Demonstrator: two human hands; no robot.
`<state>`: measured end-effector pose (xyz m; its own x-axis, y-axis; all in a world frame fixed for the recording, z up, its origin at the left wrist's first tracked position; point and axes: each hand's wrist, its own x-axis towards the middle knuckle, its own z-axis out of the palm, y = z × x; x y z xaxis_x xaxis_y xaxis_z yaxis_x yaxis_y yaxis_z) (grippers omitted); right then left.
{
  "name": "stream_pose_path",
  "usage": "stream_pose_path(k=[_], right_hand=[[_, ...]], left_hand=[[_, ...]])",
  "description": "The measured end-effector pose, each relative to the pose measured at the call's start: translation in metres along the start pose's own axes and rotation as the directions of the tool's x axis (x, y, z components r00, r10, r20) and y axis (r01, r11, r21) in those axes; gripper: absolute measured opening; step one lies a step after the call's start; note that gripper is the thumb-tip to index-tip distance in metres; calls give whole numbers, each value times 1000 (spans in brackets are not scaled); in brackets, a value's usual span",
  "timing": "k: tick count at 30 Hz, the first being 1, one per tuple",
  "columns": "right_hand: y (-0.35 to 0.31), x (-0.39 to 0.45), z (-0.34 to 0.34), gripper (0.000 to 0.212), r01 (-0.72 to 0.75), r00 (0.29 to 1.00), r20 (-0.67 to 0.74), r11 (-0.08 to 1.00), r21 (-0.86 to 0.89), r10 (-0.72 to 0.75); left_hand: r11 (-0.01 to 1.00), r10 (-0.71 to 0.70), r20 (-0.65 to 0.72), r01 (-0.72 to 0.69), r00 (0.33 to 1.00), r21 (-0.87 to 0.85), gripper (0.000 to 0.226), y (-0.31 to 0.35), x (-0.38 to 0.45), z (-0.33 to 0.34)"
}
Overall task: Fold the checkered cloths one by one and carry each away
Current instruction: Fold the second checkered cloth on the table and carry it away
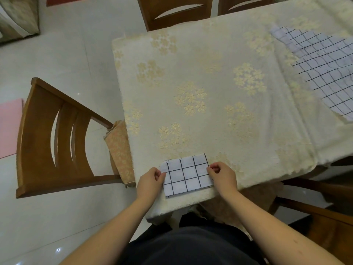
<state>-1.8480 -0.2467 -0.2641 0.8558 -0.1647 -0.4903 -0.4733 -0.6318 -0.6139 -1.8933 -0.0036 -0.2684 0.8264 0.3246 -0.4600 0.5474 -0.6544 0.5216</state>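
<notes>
Item one, folded checkered cloth [186, 175]: a small white rectangle with a dark grid, which I logged at 6 o'clock on the table [200, 83], lying flat at the near edge directly ahead of the person's torso. Left hand [150, 181]: at the cloth's 9 o'clock edge, fingers curled and pinching that side. Right hand [222, 175]: at the cloth's 3 o'clock edge, fingers curled in and pinching the upper corner there. The two hands stood apart, one on each short side, with the cloth between them. Item two, second checkered cloth [322, 67]: larger and spread loosely, which I noted at 2 o'clock on the table, well apart from the folded piece and running out of view at the frame's edge. Item three, cream tablecloth [191, 60] with pale gold flower clusters, covering the table and hanging over the near edge. Item four, wooden chair [57, 140] at 9 o'clock, its slatted back beside the table's side. Further chair backs [174, 12] I recorded at 12 o'clock, beyond the far edge. Floor: pale glossy tile [57, 54].
</notes>
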Motion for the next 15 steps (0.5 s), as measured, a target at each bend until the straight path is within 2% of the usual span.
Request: stream_pose_path(k=[5,7,8,10,12,13,15], right_hand=[[0,0,1,8,19,999,-27,1000,-22,-20],[-2,-1,1,14,43,994,-94,998,-43,-47],[-4,-2,1,17,66,989,-130,996,-64,-74],[-8,-4,3,20,172,966,-170,974,-147,-196],[-13,-7,8,22,348,914,-127,905,-244,-386],[-14,-8,12,24,437,875,-80,850,-293,-477],[-13,-8,24,35,555,794,15,716,-422,-607]], left_hand=[[999,30,-24,-31,999,-38,24,1,-6,-1],[993,111,-76,-113,991,-22,24,1,-12,0],[978,206,-116,-203,972,37,22,0,-15,2],[862,488,-150,-448,860,240,26,-1,-20,9],[670,702,-85,-614,707,417,38,-2,-22,22],[620,734,-47,-640,678,453,46,-2,-21,29],[597,729,18,-649,684,472,57,2,-17,38]])
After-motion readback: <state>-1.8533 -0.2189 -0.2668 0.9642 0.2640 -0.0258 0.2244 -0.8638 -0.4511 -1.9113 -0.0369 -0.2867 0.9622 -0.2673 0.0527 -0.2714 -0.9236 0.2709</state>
